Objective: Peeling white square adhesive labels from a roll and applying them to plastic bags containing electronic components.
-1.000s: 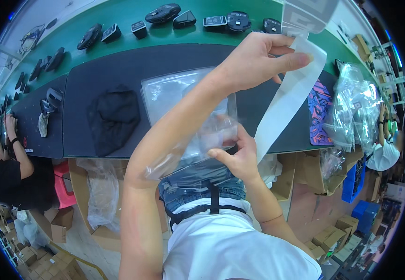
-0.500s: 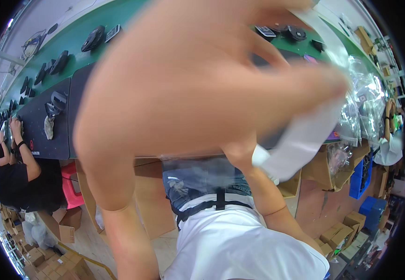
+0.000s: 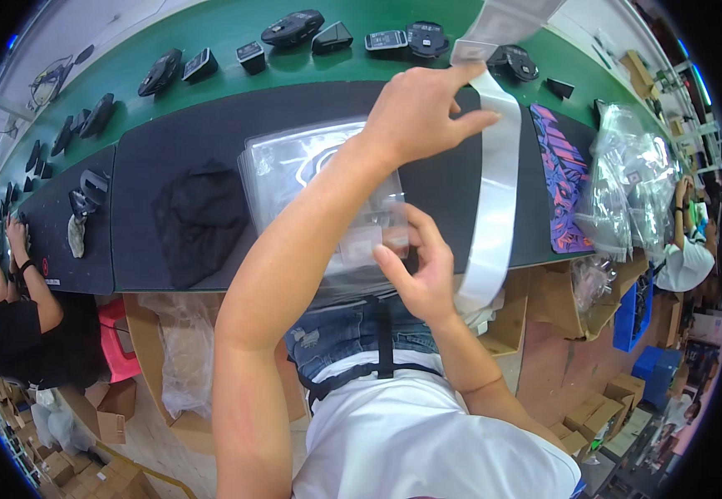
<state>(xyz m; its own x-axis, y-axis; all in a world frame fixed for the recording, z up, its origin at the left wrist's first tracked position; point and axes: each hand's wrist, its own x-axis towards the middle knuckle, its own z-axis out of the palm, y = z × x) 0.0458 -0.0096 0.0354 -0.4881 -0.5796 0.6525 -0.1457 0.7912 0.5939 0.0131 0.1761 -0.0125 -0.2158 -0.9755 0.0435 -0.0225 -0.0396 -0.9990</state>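
My left hand [image 3: 427, 112] reaches across the mat from the left. Its index finger is at the fold of a white label strip [image 3: 500, 183], and the thumb lies against the strip's edge. From that fold the strip hangs down past the table edge; its upper part, with square labels, runs out at the top. My right hand [image 3: 421, 270] grips the near right corner of a clear plastic bag [image 3: 282, 162], thumb on top and fingers partly showing through the film. This bag lies on a stack of similar bags, partly hidden under my left forearm. A pale square patch shows near my right thumb.
Black cloth [image 3: 199, 220] lies left of the bags on the dark mat [image 3: 178, 133]. Several black devices [image 3: 293, 28] line the green table behind. To the right are a purple patterned sheet [image 3: 560, 183] and piled clear bags [image 3: 631, 175]. Cardboard boxes [image 3: 573, 299] stand below. A co-worker [image 3: 32, 316] sits left.
My left hand has dropped from close before the camera to above the bags, beside the strip's fold. The strip now hangs straighter. My right hand has come into clear view at the bag.
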